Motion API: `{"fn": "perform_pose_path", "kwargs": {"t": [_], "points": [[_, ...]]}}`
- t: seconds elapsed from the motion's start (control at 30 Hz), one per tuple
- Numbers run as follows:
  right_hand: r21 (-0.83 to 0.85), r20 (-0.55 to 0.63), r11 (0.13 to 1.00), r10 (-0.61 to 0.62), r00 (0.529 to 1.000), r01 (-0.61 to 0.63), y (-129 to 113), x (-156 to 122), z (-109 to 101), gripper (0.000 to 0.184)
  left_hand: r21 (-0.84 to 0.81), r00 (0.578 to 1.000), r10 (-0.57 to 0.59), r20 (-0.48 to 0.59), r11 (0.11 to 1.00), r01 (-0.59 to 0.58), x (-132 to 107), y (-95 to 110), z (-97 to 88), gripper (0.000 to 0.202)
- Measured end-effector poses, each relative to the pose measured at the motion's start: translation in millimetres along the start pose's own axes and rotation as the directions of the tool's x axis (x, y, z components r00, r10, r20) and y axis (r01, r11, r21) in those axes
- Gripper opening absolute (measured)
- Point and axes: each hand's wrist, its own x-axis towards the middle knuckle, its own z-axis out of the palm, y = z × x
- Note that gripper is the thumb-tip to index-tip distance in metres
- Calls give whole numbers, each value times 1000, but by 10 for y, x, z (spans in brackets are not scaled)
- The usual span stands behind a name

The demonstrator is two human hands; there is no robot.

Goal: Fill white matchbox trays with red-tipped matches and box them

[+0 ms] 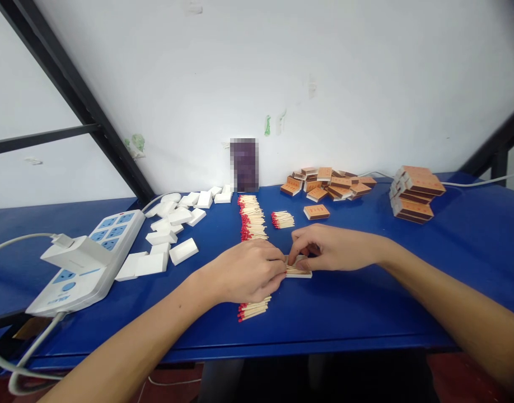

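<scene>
Two bare hands work at an open matchbox tray [304, 275] holding matchsticks [294, 269] on a blue table [366, 305].
The tray sits at the frame's centre, the left hand [251, 271] curled over its left end, the right hand [330, 246] dipping thumb and fingers inside; I cannot tell whether either grip pinches anything. Red-tipped matches [252, 217] show above and below the left hand.
</scene>
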Motion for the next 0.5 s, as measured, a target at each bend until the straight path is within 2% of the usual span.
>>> {"fn": "perform_pose_path", "kwargs": {"t": [0.2, 0.5], "points": [[64, 29, 998, -22, 999, 21, -33, 3, -21, 24, -24, 1000, -28, -2, 999, 28, 8, 26, -15, 25], [-13, 9, 1000, 12, 1000, -12, -31, 10, 6, 20, -33, 997, -76, 22, 996, 77, -7, 67, -12, 23]]}}
